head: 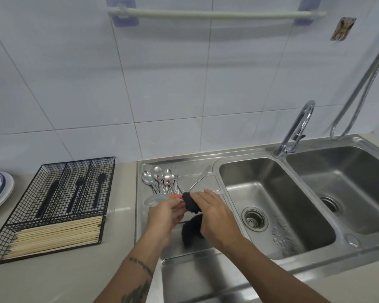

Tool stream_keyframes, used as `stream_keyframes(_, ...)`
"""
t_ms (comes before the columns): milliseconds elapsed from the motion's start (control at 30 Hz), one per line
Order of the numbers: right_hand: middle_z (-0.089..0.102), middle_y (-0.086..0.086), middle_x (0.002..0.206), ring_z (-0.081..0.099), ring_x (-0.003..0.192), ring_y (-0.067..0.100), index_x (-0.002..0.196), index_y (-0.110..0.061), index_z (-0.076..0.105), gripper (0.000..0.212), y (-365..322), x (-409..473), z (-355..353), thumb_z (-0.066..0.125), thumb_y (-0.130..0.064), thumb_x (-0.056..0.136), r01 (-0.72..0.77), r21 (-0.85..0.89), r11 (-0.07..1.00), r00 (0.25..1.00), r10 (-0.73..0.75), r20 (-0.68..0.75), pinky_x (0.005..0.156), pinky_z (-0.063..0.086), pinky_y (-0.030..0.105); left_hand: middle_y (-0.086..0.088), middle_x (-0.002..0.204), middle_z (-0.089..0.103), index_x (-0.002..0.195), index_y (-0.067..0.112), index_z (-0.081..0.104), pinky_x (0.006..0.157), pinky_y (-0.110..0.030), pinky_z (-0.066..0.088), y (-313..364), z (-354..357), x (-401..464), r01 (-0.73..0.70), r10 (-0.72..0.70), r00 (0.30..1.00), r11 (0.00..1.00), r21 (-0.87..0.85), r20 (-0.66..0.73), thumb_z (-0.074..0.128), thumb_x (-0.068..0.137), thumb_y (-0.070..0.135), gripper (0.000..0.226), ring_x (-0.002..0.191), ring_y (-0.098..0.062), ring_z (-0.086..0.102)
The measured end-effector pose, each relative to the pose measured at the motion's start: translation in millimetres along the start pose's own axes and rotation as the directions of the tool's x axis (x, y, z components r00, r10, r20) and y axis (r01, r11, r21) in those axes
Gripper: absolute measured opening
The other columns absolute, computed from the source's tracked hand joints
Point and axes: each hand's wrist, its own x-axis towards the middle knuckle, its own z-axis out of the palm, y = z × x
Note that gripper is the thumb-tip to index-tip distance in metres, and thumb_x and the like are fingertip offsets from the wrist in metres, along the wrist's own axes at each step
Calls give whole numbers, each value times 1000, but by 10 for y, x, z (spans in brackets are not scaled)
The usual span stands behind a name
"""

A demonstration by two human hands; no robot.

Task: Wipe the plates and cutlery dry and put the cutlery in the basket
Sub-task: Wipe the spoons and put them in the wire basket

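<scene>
The left hand [164, 212] pinches the orange-handled spoon [162, 197] lying left-right, the right hand [214, 212] grips the black cloth [190, 203], and the basket [53, 206] waits left.

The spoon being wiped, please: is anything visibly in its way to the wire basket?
Nothing visible. The spoon, held by the left hand, has only bare counter between it and the basket, which is open on top.
</scene>
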Motion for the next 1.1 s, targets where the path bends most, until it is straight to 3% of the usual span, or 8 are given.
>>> stream_keyframes(133, 42, -6, 149, 26, 143, 30, 147, -20, 37, 63, -21, -5, -28, 37, -8, 85, -20, 59, 998, 996, 15, 90, 117, 29, 41, -6, 73, 75, 100, 6, 66, 78, -34, 54, -8, 46, -29, -23, 23, 1000, 996, -83, 1, 53, 94, 0, 16, 81, -25, 73)
stream_keyframes(267, 10, -11, 162, 0, 149, 27, 153, -33, 18, 73, -29, -57, -4, 47, -10, 90, -76, 107, 991, 988, 60, 144, 118, 25, 46, -7, 73, 75, 93, 7, 65, 81, -32, 53, 13, 63, -74, -70, 70, 998, 995, -76, -2, 51, 94, -3, 17, 80, -24, 72)
stream_keyframes(367, -11, -7, 161, 1, 149, 30, 148, -51, 12, 87, -28, -123, 55, 53, -5, 86, -205, 169, 964, 970, 177, 169, 115, 27, 43, -7, 74, 75, 90, 9, 64, 84, -33, 55, -14, 17, -56, -142, 142, 990, 990, 12, -19, 54, 94, -3, 16, 78, -23, 73)
stream_keyframes(533, 26, -5, 140, 43, 124, 21, 145, -58, 3, 96, -40, -240, 167, 54, -3, 84, -287, 238, 928, 940, 224, 258, 101, 45, 33, -13, 73, 73, 96, 1, 59, 60, -20, 57, -123, -91, -62, -164, 164, 986, 986, 27, 7, 51, 93, -10, 14, 69, -21, 75)
stream_keyframes(733, 42, 1, 114, 40, 108, 24, 145, -47, 12, 83, 9, -242, 203, 58, -17, 83, -194, -71, 978, 948, 205, 242, 92, 40, 34, -21, 83, 71, 94, 1, 60, 68, -28, 60, -191, -177, -53, -133, 133, 991, 991, 27, -10, 51, 94, -10, 14, 71, -25, 74)
stream_keyframes(833, 35, 2, 114, 45, 106, 25, 144, -43, 20, 76, 11, -231, 152, 62, -17, 86, -201, -69, 977, 928, 212, 306, 83, 45, 34, -13, 91, 75, 96, 8, 65, 84, -39, 56, -256, -267, 2, -53, 54, 998, 998, 25, -21, 55, 97, 2, 11, 83, -27, 75)
stream_keyframes(967, 34, 4, 112, 49, 103, 27, 143, -35, 31, 69, 9, -139, 86, 60, -12, 86, -175, -137, 975, 951, 204, 235, 74, 48, 36, -12, 96, 72, 99, 4, 68, 79, -37, 56, -301, -313, 19, -22, 21, 996, 1000, -6, -87, 57, 98, 7, 11, 88, -30, 73)
stream_keyframes(1100, 41, 3, 103, 49, 92, 23, 134, -31, 41, 73, -91, -30, 110, 70, -7, 72, -83, -130, 988, 988, 99, 121, 64, 47, 31, -15, 89, 72, 85, 10, 67, 80, -41, 58, -322, -254, 43, -119, 138, 970, 988, 102, -202, 56, 97, -1, 19, 79, -30, 71)
